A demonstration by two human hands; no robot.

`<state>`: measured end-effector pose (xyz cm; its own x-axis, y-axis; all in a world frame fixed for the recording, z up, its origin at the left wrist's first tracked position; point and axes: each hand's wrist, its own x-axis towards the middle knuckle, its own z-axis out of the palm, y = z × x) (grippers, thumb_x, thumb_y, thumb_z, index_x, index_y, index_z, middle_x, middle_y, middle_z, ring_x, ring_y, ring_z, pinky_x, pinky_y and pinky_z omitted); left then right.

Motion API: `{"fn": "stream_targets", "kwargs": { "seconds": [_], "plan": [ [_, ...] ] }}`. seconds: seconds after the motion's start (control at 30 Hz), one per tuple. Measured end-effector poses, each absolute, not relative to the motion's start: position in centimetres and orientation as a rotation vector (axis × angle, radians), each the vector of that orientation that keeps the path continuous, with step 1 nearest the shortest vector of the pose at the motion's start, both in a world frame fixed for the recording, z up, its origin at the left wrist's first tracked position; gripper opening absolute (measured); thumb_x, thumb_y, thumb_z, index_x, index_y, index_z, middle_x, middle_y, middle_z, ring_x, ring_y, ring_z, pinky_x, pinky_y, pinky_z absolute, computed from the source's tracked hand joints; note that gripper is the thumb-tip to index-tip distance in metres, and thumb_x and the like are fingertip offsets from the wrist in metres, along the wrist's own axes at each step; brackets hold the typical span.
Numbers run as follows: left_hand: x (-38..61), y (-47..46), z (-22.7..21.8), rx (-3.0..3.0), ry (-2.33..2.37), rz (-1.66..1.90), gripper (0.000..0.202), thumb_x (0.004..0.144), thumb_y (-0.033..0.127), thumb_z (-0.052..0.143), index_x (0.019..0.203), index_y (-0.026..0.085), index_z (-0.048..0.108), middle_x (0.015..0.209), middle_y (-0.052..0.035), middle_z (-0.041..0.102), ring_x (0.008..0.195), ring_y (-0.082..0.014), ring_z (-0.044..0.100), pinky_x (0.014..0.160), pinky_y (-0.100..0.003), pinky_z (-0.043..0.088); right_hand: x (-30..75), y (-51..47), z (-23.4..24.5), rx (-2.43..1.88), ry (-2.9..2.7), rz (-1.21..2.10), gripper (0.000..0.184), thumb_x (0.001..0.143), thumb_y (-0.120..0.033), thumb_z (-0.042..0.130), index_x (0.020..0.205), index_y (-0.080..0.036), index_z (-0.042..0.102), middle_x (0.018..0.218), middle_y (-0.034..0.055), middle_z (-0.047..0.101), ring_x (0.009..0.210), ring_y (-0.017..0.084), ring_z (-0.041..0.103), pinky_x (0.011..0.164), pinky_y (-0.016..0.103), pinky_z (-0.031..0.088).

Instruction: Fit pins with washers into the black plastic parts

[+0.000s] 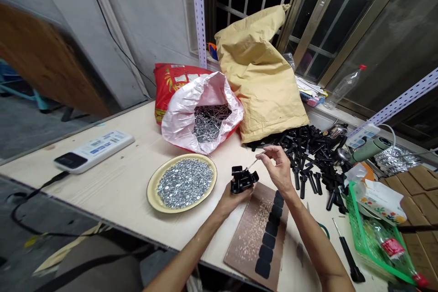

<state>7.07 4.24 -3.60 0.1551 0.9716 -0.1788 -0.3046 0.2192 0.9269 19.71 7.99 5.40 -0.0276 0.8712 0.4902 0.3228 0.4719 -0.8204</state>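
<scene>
My left hand (228,200) is closed around a cluster of black plastic parts (243,183), held above the table near the top end of a brown board (236,258). Just to its right, my right hand (278,169) pinches a thin metal pin (252,164) between thumb and fingertips. The pin slants down to the black parts; whether its lower end sits inside one cannot be made out. On the board lie a row of black square pads (268,239) and many scattered pale bits. Left of my hands stands a cream plate (150,200) heaped with small metal washers (185,182).
Behind the plate, a red-and-white bag (176,116) gapes over long metal pins (208,125). A brown paper sack (267,96) leans behind black handle-like parts (304,155). At right are a screwdriver (349,255), a green basket (354,228) and cartons (424,200). A white power bank (99,150) lies left.
</scene>
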Motion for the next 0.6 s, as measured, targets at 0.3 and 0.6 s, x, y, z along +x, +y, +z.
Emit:
{"fn": "stream_targets", "kwargs": {
  "seconds": [0.3, 0.6],
  "plan": [
    [6.9, 4.2, -3.3, 0.943, 1.009, 1.130, 0.036, 0.056, 0.035, 0.077, 0.085, 0.015, 0.069, 0.085, -0.0074, 0.074, 0.085, -0.0267, 0.067, 0.084, -0.043, 0.051, 20.5, 7.7, 4.3, -1.020, -1.994, 0.530, 0.017, 0.086, -0.036, 0.058, 0.089, -0.022, 0.068, 0.084, 0.0020, 0.070, 0.080, 0.015, 0.064, 0.079, 0.031, 0.049],
    [7.0, 4.2, -3.9, 0.787, 1.077, 1.143, 0.039, 0.051, 0.037, 0.080, 0.081, 0.015, 0.071, 0.086, -0.0095, 0.075, 0.088, -0.0276, 0.069, 0.089, -0.042, 0.051, 18.1, 16.3, -0.8, -1.681, -2.384, 0.221, 0.021, 0.089, -0.011, 0.050, 0.097, -0.020, 0.068, 0.101, 0.0045, 0.068, 0.095, 0.015, 0.061, 0.082, 0.024, 0.046]
  ]
}}
